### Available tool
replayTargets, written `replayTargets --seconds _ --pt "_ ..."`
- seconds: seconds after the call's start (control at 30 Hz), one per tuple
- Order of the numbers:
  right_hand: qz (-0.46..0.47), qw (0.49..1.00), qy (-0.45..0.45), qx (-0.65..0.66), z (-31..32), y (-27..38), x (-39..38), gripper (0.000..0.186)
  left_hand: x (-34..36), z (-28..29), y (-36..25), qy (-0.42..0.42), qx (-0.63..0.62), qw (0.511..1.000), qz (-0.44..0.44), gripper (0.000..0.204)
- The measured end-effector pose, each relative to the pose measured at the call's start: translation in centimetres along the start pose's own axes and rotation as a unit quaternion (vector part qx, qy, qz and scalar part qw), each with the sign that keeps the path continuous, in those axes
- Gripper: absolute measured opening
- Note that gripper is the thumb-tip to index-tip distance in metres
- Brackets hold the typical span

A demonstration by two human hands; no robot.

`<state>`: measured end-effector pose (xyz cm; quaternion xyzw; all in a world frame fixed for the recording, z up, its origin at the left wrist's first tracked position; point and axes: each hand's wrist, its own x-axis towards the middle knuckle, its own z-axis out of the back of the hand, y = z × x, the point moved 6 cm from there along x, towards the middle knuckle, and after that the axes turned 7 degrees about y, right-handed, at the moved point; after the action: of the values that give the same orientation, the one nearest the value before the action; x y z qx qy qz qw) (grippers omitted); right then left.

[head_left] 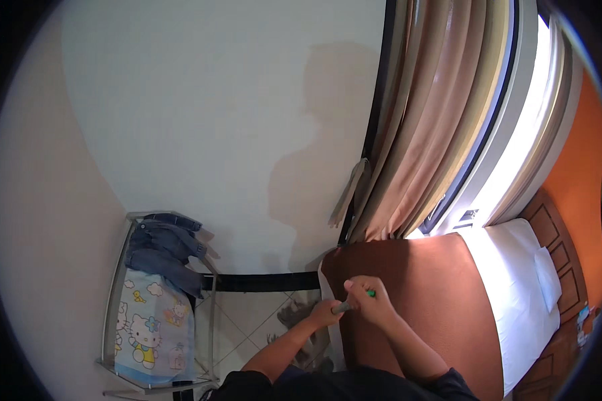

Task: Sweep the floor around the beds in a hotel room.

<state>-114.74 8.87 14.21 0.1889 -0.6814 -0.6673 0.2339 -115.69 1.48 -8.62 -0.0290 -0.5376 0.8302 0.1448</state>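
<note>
Both my hands are closed around a grey stick (341, 308) with a green end, held in front of my body near the bed's left edge. My right hand (370, 301) grips it at the upper part, the green tip showing beside the fingers. Just to the left and lower, my left hand (326, 313) wraps round the same stick. Its far end is hidden from me. Below my left hand, a dark grey shaggy shape (294, 314) shows on the tiles; I cannot tell whether it belongs to the stick.
On the right stands a bed with a brown cover (441, 287), white sheet and wooden headboard (556, 247). A metal rack (214, 321) at left carries a patterned towel (154, 327) and blue denim clothing (164, 247). Long curtains (435, 120) hang beyond the bed. Tiled floor (231, 327) lies between.
</note>
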Motion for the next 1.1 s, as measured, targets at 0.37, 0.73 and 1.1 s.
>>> replayTargets --seconds 0.37,0.73,1.1 --pt "0.029 0.99 0.004 -0.14 0.4 -5.4 -5.3 0.031 1.7 -3.2 3.2 0.028 0.045 0.995 -0.079 0.03" --pt "-0.102 0.992 -0.074 -0.03 2.4 -0.2 -5.1 0.038 -2.8 -8.3 -2.8 0.137 -0.167 0.974 -0.065 0.028" --pt "0.025 0.988 -0.105 -0.108 -1.3 -5.1 -7.2 0.036 -0.2 -4.8 2.2 0.196 0.088 0.968 -0.132 0.009"
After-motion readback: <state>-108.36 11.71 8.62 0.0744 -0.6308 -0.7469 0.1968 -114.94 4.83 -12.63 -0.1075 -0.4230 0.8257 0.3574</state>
